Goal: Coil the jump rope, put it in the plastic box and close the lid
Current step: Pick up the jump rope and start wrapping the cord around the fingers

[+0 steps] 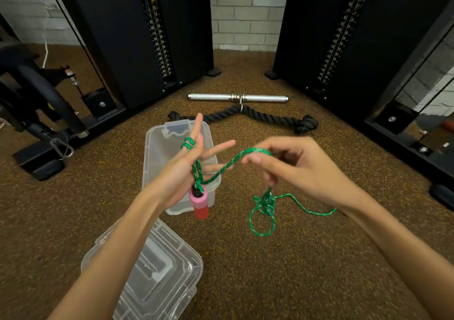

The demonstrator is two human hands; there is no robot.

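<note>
Rope around left hand

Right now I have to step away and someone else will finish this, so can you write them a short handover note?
Left hand: fingers straight, green jump rope looped around them, pink handle hanging below the palm.
Right hand: pinches the rope and feeds it toward the left.
The rest of the rope lies in a tangle on the floor.
Plastic box stands open beyond the left hand; its lid lies apart, nearer you.
Done: a few loops wound.
Left: finish coiling, put the rope in the box, close the lid.
</note>
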